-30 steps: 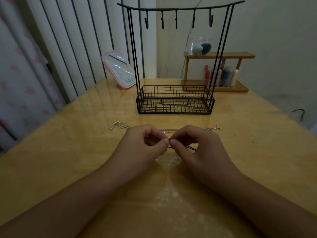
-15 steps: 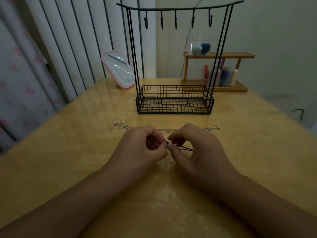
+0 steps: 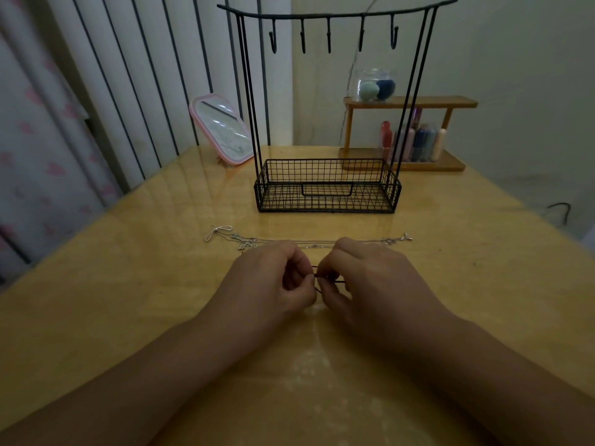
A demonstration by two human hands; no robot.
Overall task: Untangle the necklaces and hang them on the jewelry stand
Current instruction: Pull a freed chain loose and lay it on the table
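Little moved since a second ago: left hand (image 3: 273, 281) and right hand (image 3: 370, 281) still knuckle to knuckle, fingertips pinching a thin black cord necklace (image 3: 325, 278) between them, its loop now shorter. Just beyond the knuckles, thin silver chain necklaces (image 3: 309, 243) stretched flat on the glossy yellow wooden table (image 3: 128, 284). Farther ahead, black wire jewelry stand (image 3: 326, 188), hooks bare.
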